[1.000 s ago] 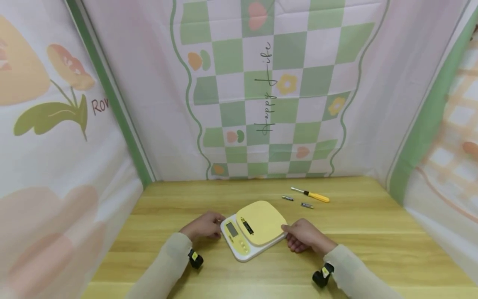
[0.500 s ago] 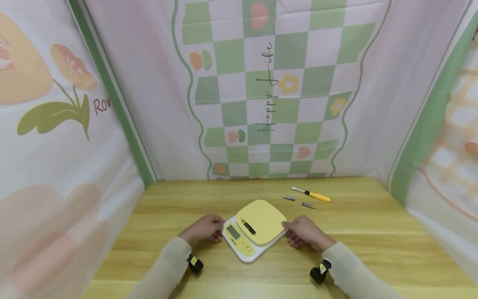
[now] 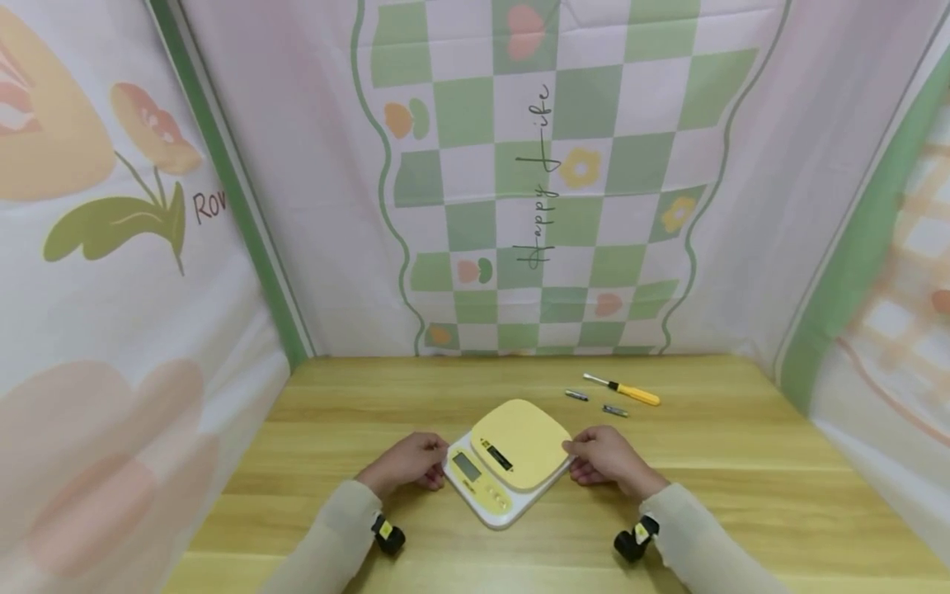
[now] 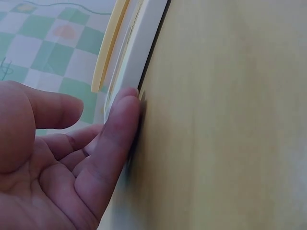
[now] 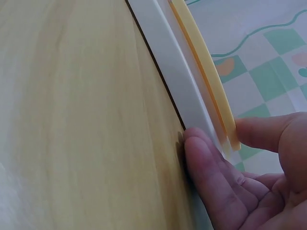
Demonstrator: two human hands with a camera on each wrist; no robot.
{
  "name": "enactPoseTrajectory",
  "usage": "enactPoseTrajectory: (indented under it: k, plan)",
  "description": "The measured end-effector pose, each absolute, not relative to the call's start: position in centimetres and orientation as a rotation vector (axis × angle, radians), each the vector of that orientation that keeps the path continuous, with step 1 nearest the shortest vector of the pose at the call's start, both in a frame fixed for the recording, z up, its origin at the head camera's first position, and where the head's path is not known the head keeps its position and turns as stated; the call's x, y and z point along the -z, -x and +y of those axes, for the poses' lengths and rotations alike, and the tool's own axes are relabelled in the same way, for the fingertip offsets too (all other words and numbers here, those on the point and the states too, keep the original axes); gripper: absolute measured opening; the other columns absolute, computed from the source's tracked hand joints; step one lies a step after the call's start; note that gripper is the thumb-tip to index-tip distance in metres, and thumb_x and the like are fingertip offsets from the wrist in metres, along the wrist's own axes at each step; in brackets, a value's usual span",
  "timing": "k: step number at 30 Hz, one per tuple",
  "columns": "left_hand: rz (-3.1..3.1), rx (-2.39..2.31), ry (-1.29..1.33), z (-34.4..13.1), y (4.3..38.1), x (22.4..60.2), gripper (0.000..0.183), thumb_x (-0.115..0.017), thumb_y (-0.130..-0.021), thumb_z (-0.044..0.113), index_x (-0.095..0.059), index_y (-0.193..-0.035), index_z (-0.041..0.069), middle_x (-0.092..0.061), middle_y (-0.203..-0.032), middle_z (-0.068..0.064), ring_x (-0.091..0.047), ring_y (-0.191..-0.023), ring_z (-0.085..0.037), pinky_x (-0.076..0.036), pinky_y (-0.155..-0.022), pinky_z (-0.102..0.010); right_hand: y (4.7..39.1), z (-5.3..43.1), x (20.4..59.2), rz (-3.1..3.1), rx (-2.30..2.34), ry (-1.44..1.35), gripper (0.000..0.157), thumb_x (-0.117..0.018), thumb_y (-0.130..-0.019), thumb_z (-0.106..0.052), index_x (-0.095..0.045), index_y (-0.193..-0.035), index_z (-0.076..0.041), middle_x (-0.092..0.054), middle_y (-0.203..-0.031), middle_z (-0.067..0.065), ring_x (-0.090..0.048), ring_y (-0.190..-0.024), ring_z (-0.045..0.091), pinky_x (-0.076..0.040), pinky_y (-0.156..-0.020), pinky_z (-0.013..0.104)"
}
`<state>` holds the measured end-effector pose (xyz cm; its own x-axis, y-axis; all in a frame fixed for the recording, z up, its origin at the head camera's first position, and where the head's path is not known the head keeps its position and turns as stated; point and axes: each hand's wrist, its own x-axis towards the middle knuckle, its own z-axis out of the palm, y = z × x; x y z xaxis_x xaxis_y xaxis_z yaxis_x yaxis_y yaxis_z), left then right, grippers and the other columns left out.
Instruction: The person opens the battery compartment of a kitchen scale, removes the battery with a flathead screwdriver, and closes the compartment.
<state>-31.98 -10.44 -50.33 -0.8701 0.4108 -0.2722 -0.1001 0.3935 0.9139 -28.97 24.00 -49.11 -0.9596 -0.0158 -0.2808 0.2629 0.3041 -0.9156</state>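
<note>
A kitchen scale point(image 3: 508, 497) with a white base and a yellow weighing plate point(image 3: 523, 441) lies turned at an angle on the wooden table, display side towards the lower left. My left hand point(image 3: 411, 464) is at its left corner; in the left wrist view the fingertips point(image 4: 125, 108) touch the white base's side, while the thumb stands apart from the plate. On the opposite side, my right hand point(image 3: 604, 456) pinches the scale's edge. The right wrist view shows that thumb point(image 5: 256, 132) against the yellow plate's rim and a finger on the white base.
Behind the scale to the right lie two small batteries, a nearer battery point(image 3: 615, 410) and a farther battery point(image 3: 576, 395). Beyond them is a screwdriver point(image 3: 627, 391) with a yellow handle. Printed curtains point(image 3: 349, 272) hang along the table's back and sides.
The scale has turned slightly counterclockwise on the table, its near corner shifting right. Both hands have moved a little with it. The head view has also shifted slightly.
</note>
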Motion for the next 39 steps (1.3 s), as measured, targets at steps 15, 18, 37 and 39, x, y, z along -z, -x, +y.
enactPoseTrajectory:
  k: [15,18,37,39]
  plan:
    - [2.202,-1.629,-0.165,-9.2,30.5,50.9,0.018,-0.052,-0.099,0.009,-0.059,-0.109,-0.004,-0.062,-0.083,-0.016,-0.065,-0.069,-0.023,-0.058,-0.062,-0.033,29.9,24.3,49.4,2.369,1.782,-0.19,0.037,-0.063,-0.095,-0.015,-0.058,-0.116,0.014,-0.066,-0.076,0.017,-0.065,-0.062,0.024,-0.058,-0.059,0.037]
    - [2.208,-1.627,-0.153,-9.0,30.3,50.8,0.018,-0.051,-0.099,0.009,-0.058,-0.11,-0.004,-0.062,-0.084,-0.017,-0.065,-0.07,-0.024,-0.058,-0.062,-0.034,30.2,24.4,49.4,2.363,1.78,-0.187,0.042,-0.063,-0.095,-0.016,-0.055,-0.121,0.015,-0.066,-0.079,0.017,-0.066,-0.064,0.024,-0.059,-0.061,0.037]
    - [2.254,-1.54,-0.183,-9.4,28.5,50.6,0.019,-0.063,-0.09,0.002,-0.054,-0.107,0.001,-0.063,-0.083,-0.015,-0.066,-0.065,-0.023,-0.058,-0.059,-0.034,32.0,23.9,49.7,2.426,1.668,-0.07,0.036,-0.058,-0.098,-0.016,-0.061,-0.12,0.012,-0.066,-0.077,0.013,-0.063,-0.066,0.021,-0.058,-0.062,0.035]
    - [2.254,-1.549,-0.177,-9.4,28.4,50.8,0.02,-0.064,-0.09,0.002,-0.053,-0.107,0.001,-0.063,-0.083,-0.015,-0.066,-0.065,-0.024,-0.058,-0.059,-0.034,32.4,23.7,49.8,2.434,1.657,-0.077,0.036,-0.057,-0.098,-0.017,-0.061,-0.121,0.011,-0.065,-0.078,0.013,-0.063,-0.067,0.021,-0.058,-0.062,0.034]
